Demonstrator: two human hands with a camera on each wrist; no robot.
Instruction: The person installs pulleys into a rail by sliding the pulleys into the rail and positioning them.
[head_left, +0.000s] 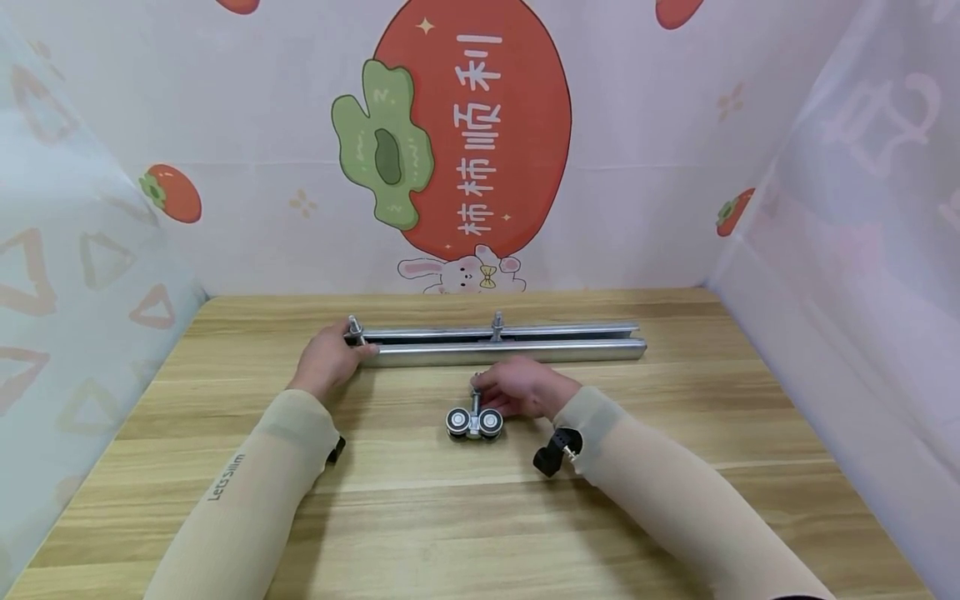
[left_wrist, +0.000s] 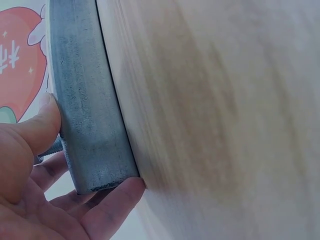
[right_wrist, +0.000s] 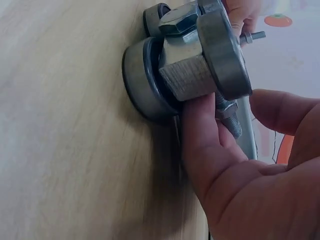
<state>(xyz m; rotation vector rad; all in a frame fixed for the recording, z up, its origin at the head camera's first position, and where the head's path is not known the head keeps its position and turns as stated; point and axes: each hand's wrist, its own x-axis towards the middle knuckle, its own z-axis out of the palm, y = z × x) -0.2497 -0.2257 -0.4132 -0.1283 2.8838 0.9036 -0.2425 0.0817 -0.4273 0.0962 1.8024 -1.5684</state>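
Observation:
A metal track rail (head_left: 517, 353) lies across the table with its open slot upward. Two threaded bolts stick up from the slot: a left bolt (head_left: 356, 327) at the rail's left end and a middle bolt (head_left: 497, 326). My left hand (head_left: 326, 367) grips that left end, thumb along the near side; in the left wrist view fingertips reach the rail's cut end (left_wrist: 102, 186). In front of the rail, my right hand (head_left: 525, 387) holds a roller trolley (head_left: 474, 423) by its upright bolt. The trolley's wheels (right_wrist: 225, 55) and square block (right_wrist: 187, 75) show in the right wrist view.
The wooden table (head_left: 420, 533) stretches toward me. A printed cloth wall (head_left: 262, 100) stands along the back edge, with hanging side sheets at left and right. Black straps (head_left: 551, 454) sit at the wrists.

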